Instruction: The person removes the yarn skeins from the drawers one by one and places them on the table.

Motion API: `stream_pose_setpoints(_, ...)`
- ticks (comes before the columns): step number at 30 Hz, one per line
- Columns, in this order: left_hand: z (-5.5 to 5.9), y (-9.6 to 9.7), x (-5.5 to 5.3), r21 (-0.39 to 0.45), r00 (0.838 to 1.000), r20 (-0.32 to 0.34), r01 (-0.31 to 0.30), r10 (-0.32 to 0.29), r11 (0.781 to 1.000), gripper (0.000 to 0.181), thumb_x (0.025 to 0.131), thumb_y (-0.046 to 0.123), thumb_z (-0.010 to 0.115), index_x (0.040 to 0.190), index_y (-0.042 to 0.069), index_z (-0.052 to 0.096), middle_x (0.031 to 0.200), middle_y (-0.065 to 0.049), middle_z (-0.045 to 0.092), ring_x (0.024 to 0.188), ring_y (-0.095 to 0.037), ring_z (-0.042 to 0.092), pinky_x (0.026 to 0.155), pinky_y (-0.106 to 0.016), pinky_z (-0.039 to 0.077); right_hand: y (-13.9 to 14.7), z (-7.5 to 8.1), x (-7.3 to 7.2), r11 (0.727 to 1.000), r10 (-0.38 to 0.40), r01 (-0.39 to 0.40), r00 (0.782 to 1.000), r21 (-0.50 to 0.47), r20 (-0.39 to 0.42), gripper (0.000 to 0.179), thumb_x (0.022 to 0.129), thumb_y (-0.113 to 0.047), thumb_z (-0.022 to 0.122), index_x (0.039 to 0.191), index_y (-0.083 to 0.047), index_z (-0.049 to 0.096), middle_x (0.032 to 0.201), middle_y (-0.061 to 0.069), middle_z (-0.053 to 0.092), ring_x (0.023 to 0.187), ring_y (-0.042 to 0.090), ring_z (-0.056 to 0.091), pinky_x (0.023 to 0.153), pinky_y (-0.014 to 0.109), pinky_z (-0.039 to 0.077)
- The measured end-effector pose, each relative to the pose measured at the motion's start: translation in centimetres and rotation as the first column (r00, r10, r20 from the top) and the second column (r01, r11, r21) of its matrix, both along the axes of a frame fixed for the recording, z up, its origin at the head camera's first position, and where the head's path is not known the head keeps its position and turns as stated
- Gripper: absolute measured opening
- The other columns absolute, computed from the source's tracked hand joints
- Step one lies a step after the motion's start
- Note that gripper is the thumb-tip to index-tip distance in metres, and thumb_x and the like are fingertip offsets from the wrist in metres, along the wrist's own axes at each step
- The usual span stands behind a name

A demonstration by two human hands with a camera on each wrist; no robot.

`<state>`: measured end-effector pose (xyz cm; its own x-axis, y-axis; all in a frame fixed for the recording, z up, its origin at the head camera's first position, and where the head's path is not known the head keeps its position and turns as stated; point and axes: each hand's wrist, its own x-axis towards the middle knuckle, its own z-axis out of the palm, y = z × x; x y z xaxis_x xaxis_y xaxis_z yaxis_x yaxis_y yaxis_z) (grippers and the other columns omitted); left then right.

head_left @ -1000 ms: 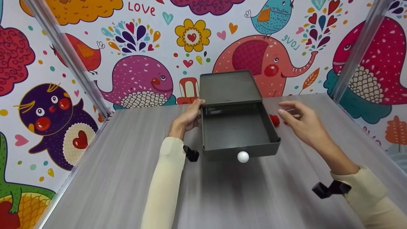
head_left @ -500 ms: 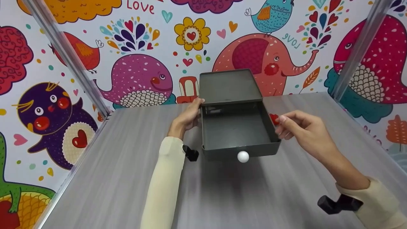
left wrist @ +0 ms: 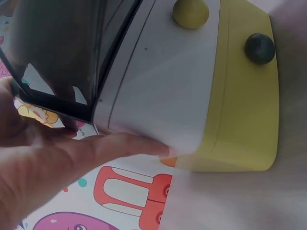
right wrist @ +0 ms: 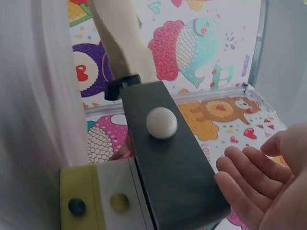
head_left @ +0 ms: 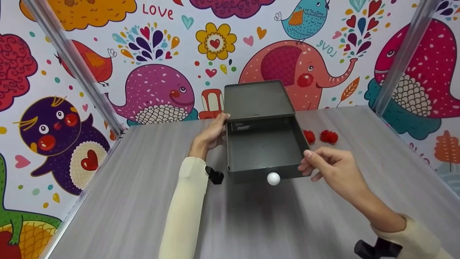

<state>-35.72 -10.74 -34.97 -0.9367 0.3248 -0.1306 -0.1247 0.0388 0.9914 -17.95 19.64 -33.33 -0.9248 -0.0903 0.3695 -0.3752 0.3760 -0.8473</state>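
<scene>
A small three-tier drawer box stands in the middle of the table, its dark grey top drawer (head_left: 266, 149) pulled out toward me, white knob (head_left: 273, 178) in front. The drawer holds nothing that shows. The left wrist view shows the lower tiers, a white drawer (left wrist: 165, 72) with a yellow knob and a yellow drawer (left wrist: 244, 105) with a dark knob. My left hand (head_left: 211, 135) rests against the box's left side, thumb at the top's corner, one finger lying straight along the white tier. My right hand (head_left: 332, 169), fingers loosely bent, is right at the drawer's front right corner.
Two red fluffy pieces (head_left: 329, 136) lie on the grey table (head_left: 151, 187), right of the box; the drawer partly hides one. A wall printed with cartoon animals (head_left: 161, 86) rises close behind the box, and metal posts (head_left: 402, 61) stand at the corners.
My right hand has moved from beside the red pieces down and toward me to the drawer's front right corner, uncovering the right red piece. Left hand and drawer stay put.
</scene>
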Motion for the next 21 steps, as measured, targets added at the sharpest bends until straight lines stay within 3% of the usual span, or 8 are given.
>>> stream_pose_setpoints(5,0.0,0.0,0.1,0.004,1.0,0.0,-0.005,0.005,1.0,0.019,0.107,0.037,0.032,0.103,0.02,0.04,0.101,-0.003,0.054,0.084,-0.016,0.06,0.071,-0.035,0.055,-0.6,-0.8,0.5,1.0,0.026,-0.026,0.997,0.0,0.078,0.02,0.098,-0.021,0.065,0.091,-0.005,0.074,0.08,0.004,0.077,0.07,0.015,0.073,0.061,0.031,0.06)
stream_pose_setpoints(13,-0.2,0.0,0.0,0.017,1.0,0.005,0.001,-0.002,1.0,0.025,0.107,0.038,0.032,0.098,0.017,0.043,0.08,-0.001,0.052,0.064,-0.011,0.055,0.057,-0.029,0.053,-1.5,-2.4,0.5,0.998,0.068,-0.066,0.986,-0.014,0.15,0.026,0.099,-0.027,0.063,0.092,-0.005,0.075,0.083,0.007,0.077,0.072,0.015,0.074,0.059,0.033,0.059)
stream_pose_setpoints(21,-0.1,0.2,0.0,0.012,1.0,0.014,-0.01,0.01,1.0,0.02,0.107,0.037,0.032,0.101,0.02,0.04,0.084,-0.001,0.047,0.066,-0.011,0.048,0.057,-0.027,0.047,-2.1,-3.6,0.7,0.993,0.059,-0.078,0.978,0.086,0.198,0.035,0.1,-0.04,0.06,0.089,-0.01,0.075,0.082,0.004,0.077,0.074,0.013,0.074,0.057,0.033,0.057)
